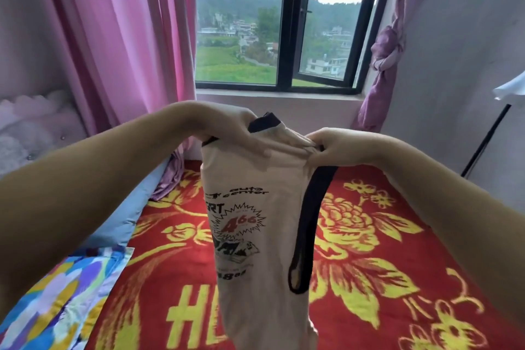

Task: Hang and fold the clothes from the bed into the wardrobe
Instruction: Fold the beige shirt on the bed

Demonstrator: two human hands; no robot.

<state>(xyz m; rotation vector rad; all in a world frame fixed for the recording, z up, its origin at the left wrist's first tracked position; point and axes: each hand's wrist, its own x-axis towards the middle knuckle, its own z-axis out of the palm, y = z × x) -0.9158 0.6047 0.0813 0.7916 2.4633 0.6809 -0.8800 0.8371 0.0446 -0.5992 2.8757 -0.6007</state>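
Observation:
A cream sleeveless top with black trim and a printed graphic hangs lengthwise in the air over the bed. My left hand grips its upper left edge, fingers lying over the cloth. My right hand pinches the bunched upper right edge beside a black-trimmed armhole. The top's lower end runs out of the frame at the bottom.
A red blanket with yellow flowers covers the bed. A blue pillow and a bright patterned cloth lie at the left. Pink curtains flank a window ahead. A black pole leans on the right wall.

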